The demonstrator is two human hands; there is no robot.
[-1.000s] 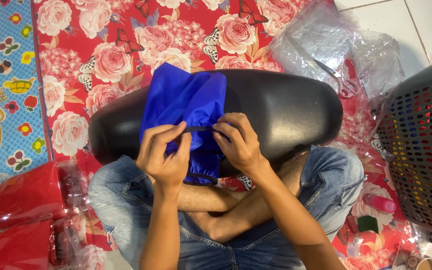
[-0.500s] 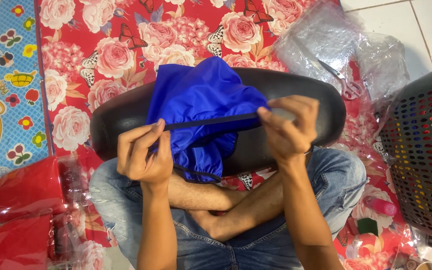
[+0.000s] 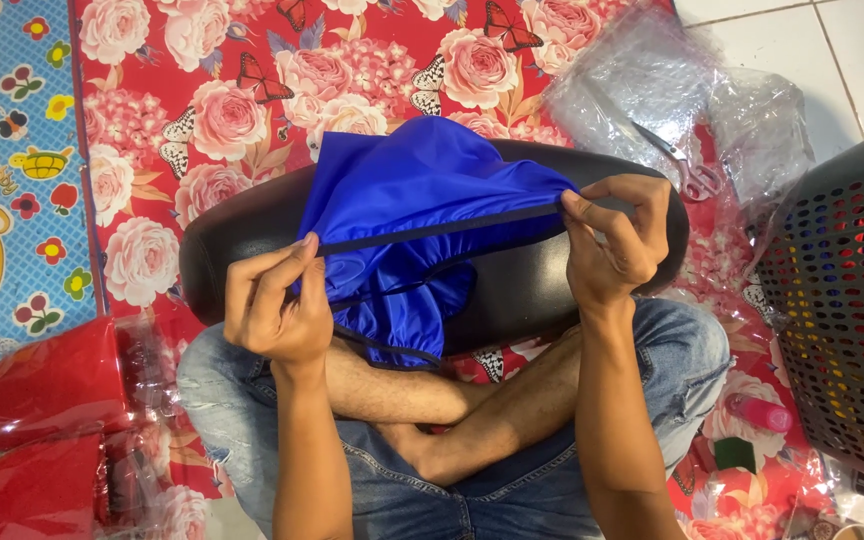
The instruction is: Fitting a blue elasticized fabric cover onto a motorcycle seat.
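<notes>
A long black padded seat (image 3: 552,280) lies across my crossed legs. Over its middle I hold a shiny blue fabric cover (image 3: 407,185) with a black elastic hem. My left hand (image 3: 270,305) pinches the hem at the seat's near left. My right hand (image 3: 614,240) pinches the same hem near the seat's right end. The elastic is stretched into a straight line between the two hands. The rest of the cover bunches and hangs below it.
A red rose-patterned mat (image 3: 222,90) covers the floor. Scissors (image 3: 680,160) rest on crumpled clear plastic bags (image 3: 652,70) at upper right. A dark perforated basket (image 3: 842,300) stands at right. Red packaged items (image 3: 37,420) lie at lower left. A small pink bottle (image 3: 760,410) is beside my knee.
My hands have drawn apart from the middle of the cover, stretching the black elastic hem wide. The right hand moved toward the seat's right end, the left toward me and left.
</notes>
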